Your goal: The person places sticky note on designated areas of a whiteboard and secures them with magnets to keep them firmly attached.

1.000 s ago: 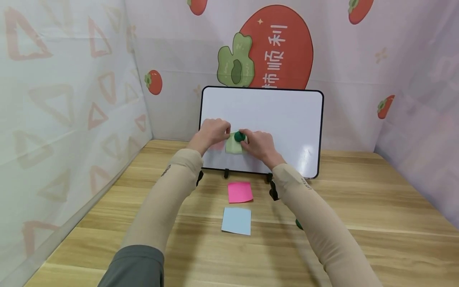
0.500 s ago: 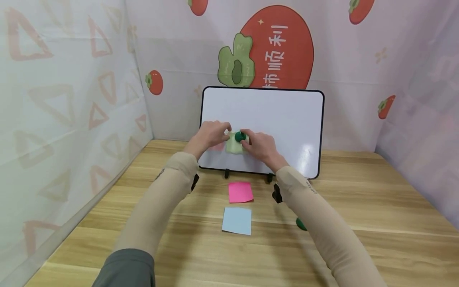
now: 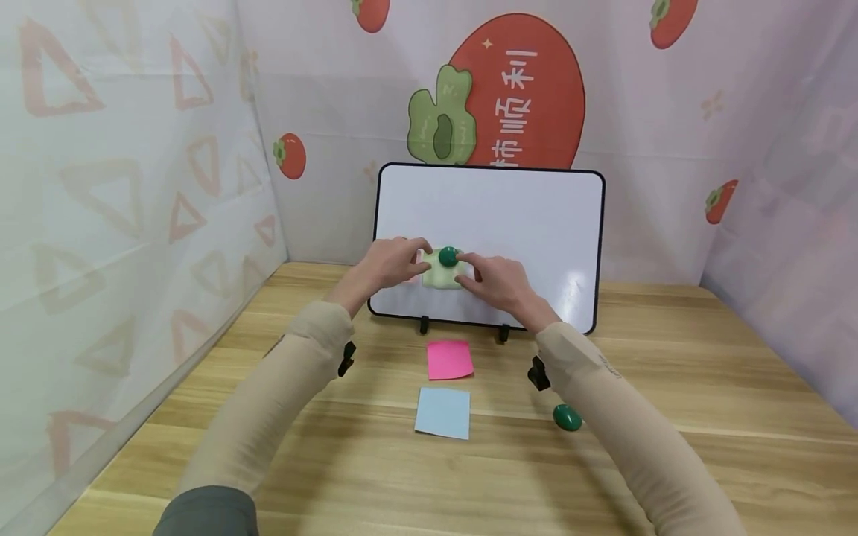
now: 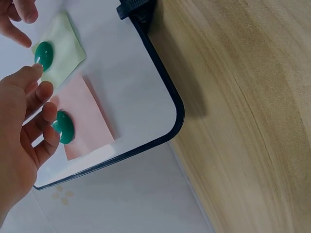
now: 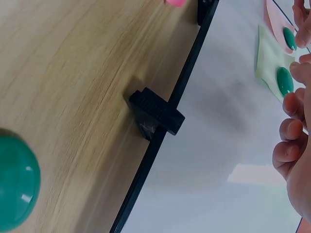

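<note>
A pale green sticky note (image 3: pixel 439 280) lies against the whiteboard (image 3: pixel 529 223), with a round green magnet (image 3: pixel 448 257) on its upper part. Just left of the note is my left hand (image 3: pixel 389 263), fingers loosely bent and holding nothing; a fingertip is close to this magnet in the left wrist view. My right hand (image 3: pixel 499 283) is at the note's right side, thumb and index finger spread, the index tip at or near the magnet's edge. A pale pink sticky note (image 4: pixel 91 119) under another green magnet (image 4: pixel 64 127) is partly hidden behind my left hand.
On the wooden table before the board lie a bright pink sticky note (image 3: pixel 450 360) and a light blue one (image 3: pixel 442 413). A green magnet (image 3: pixel 567 418) sits near my right forearm. Black stand feet (image 3: pixel 504 333) hold the board's lower edge. Printed cloth hangs behind and at the sides.
My right thumb and index finger have parted from around the magnet, which stays on the green note. Both hands have drawn slightly down and apart, and the table magnet shows more fully.
</note>
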`<state>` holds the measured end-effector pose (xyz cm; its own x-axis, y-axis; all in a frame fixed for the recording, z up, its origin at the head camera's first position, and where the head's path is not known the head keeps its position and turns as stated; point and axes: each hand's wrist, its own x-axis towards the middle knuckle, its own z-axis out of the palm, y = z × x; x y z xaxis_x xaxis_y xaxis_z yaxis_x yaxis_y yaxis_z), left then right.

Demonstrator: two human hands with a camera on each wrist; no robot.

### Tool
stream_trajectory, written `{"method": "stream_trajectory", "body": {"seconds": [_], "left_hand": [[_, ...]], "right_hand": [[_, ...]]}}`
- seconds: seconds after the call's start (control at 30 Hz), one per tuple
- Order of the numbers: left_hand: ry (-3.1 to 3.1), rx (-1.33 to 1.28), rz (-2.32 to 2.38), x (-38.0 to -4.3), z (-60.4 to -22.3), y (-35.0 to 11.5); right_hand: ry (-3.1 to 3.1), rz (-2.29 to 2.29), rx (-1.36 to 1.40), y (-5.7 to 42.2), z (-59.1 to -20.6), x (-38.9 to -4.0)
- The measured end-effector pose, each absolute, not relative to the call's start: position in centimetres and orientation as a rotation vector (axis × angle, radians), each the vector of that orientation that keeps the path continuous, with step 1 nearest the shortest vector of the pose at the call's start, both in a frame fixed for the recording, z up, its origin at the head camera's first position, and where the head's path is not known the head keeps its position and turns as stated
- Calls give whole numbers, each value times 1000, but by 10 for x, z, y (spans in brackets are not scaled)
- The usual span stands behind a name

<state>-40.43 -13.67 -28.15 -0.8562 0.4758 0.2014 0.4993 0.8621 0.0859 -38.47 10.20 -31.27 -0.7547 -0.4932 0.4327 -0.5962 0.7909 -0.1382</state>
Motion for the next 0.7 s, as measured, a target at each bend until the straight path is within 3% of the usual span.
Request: {"method": "stream_trajectory", "body": {"seconds": [0.7], "left_hand": [[-2943, -934, -341, -362, -302, -138]], "right_hand": [[-2701, 362, 912, 125, -325, -354]]}}
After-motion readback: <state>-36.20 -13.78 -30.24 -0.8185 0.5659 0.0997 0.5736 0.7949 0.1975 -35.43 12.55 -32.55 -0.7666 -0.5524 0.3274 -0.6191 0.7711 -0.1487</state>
